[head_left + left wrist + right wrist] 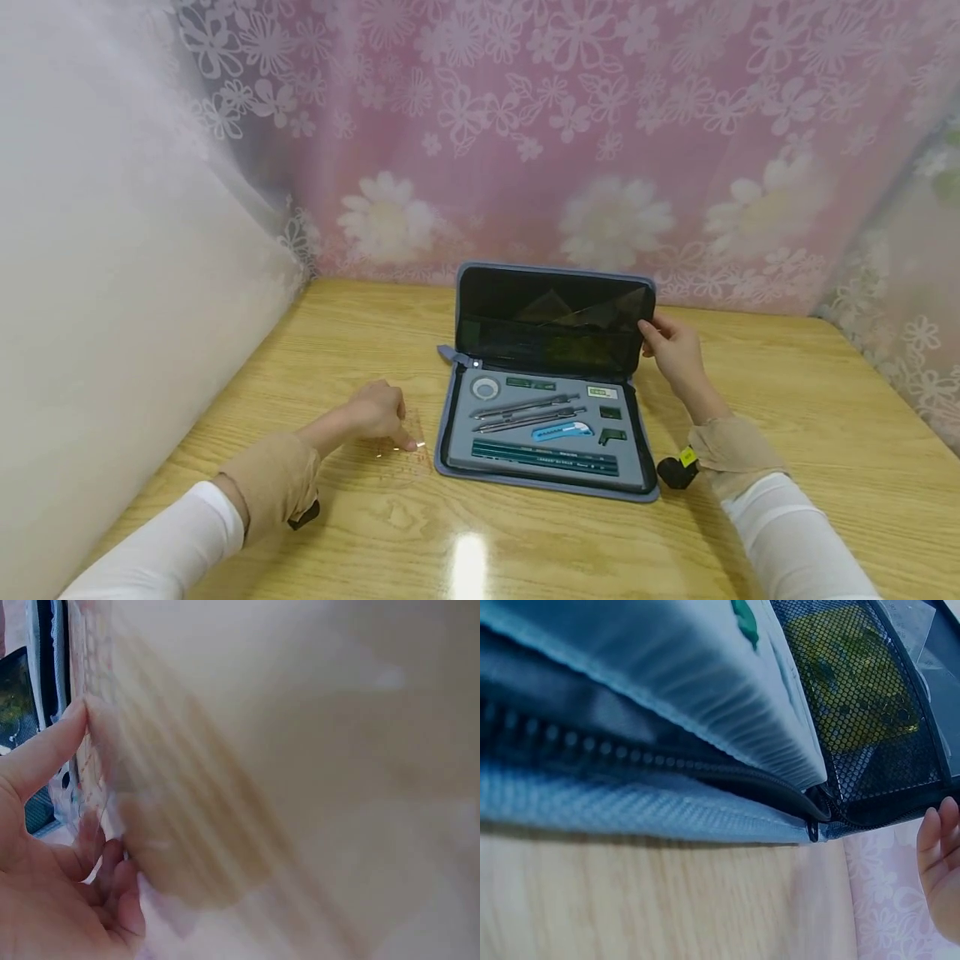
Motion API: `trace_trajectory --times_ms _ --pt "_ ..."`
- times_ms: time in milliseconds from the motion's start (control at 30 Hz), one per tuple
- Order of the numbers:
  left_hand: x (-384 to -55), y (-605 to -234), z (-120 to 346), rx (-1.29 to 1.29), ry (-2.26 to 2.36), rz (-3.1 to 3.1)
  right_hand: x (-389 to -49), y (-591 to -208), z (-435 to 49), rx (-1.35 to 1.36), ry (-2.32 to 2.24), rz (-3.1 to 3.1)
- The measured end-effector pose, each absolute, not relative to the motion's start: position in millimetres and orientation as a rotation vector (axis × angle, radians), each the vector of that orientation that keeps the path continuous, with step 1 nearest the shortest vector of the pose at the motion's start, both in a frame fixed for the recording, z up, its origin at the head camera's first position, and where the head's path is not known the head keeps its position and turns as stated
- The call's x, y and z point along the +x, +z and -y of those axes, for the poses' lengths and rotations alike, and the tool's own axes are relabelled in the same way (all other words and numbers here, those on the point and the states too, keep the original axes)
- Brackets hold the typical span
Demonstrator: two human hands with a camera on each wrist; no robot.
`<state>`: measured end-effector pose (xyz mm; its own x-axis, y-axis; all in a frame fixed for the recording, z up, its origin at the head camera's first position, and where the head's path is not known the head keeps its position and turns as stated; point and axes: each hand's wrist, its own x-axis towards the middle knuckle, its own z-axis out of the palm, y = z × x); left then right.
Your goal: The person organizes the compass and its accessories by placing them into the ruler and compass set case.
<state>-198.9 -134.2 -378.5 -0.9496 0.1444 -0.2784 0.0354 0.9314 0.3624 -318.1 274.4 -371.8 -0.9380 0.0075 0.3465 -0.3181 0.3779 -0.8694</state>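
Observation:
A blue zip case of drawing tools lies unfolded on the wooden table, its lid raised at the back. At the lid's right edge, my right hand pinches the rim between thumb and fingers; its fingertips show by the mesh pocket in the right wrist view. Left of the case, my left hand is low over the table and pinches a clear plastic ruler with fine red markings. Thumb and curled fingers meet at the ruler's edge in the left wrist view; its full outline is hard to see.
The grey insert holds a tape roll, two compasses, a blue cutter, an eraser and green pencils. Clear sheets sit in the lid. A floral curtain hangs behind the table.

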Motion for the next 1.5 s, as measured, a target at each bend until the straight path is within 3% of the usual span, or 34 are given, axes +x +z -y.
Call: trace_trajectory --times_ms 167,433,900,1200,1500 --pt "-207 -371 127 0.165 0.635 -2.730 -320 -370 -276 0.282 1.569 2.348" --pt "-223 -357 128 0.424 0.637 -2.715 -318 -364 -275 0.308 1.551 2.365" --pt "-252 -237 106 0.672 0.920 -3.080 -321 -371 -279 0.285 1.562 2.373" --pt "-281 -235 67 1.041 0.694 -3.275 -318 -374 -279 0.307 1.541 2.359" --pt "-296 -241 46 1.155 0.406 -3.280 -314 -367 -277 0.327 1.581 2.355"
